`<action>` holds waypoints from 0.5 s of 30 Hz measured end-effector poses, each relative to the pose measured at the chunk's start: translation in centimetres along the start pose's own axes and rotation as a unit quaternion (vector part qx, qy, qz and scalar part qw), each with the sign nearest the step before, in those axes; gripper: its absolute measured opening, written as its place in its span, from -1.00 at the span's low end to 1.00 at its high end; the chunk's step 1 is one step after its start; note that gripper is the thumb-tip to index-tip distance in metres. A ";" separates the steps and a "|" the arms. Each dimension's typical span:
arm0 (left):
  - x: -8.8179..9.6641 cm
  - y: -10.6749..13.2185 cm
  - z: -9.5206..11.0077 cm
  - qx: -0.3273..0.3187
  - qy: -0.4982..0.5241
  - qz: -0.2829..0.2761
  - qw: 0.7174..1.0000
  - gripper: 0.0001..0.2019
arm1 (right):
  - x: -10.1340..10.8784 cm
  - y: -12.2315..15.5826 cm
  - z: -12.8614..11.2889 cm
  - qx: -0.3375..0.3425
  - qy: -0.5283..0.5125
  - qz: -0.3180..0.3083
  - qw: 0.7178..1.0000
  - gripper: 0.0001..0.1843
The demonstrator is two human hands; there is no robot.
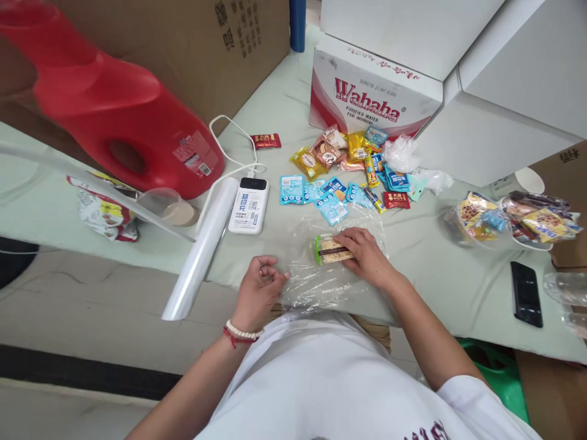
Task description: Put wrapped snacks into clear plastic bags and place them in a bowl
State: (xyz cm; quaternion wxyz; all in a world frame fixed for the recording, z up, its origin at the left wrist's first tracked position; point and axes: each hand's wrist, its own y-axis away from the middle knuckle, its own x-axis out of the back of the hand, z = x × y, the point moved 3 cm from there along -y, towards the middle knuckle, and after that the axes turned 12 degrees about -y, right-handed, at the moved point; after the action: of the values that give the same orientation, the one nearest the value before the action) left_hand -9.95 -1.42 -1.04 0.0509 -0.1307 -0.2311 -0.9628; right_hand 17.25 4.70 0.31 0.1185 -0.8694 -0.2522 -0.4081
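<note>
A sheet of clear plastic wrap [305, 287] is spread, wrinkled, at the table's front edge before me. On it lies a packaged biscuit bar [332, 250], pale and grainy with a dark band down the middle and a bright green end. My right hand [364, 256] rests over the bar's right part, fingers closed around it. At the left edge of the wrap is my left hand [263, 286], fingers curled and thumb and finger pinched at the film. Behind the wrap lie several blue snack packets [331, 208].
A white power bank [249, 206] with a cable, a film roll [202, 250] and a red jug [132, 116] stand left. A snack pile [353, 153] lies before the Wahaha box [371, 98]. Snack-filled bowls [481, 223] and a black phone [526, 293] are right.
</note>
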 end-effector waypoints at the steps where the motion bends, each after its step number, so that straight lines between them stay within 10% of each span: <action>1: 0.6 0.4 -0.1 -0.007 -0.016 0.012 1.000 -0.55 | 0.0 0.0 0.1 0.001 0.000 0.000 1.000 -0.35; 6: 2.2 2.6 1.8 -0.209 -0.221 0.124 0.944 -0.86 | 0.0 0.1 0.5 0.013 0.004 0.002 1.000 -0.35; 10: -1.5 2.5 4.1 -0.419 -0.360 0.013 0.833 -0.73 | 0.1 0.0 0.1 0.028 0.019 0.009 0.999 -0.40; 15: -4.5 -0.8 2.8 -0.358 -0.519 -0.011 0.776 -0.53 | 0.2 -0.1 -0.8 0.035 0.039 -0.001 0.999 -0.41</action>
State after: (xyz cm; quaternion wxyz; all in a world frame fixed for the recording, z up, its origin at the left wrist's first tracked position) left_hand -5.07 0.77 -0.19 -0.1379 -0.6170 0.1374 -0.7625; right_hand 16.81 4.52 0.96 0.1585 -0.8477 -0.2626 -0.4328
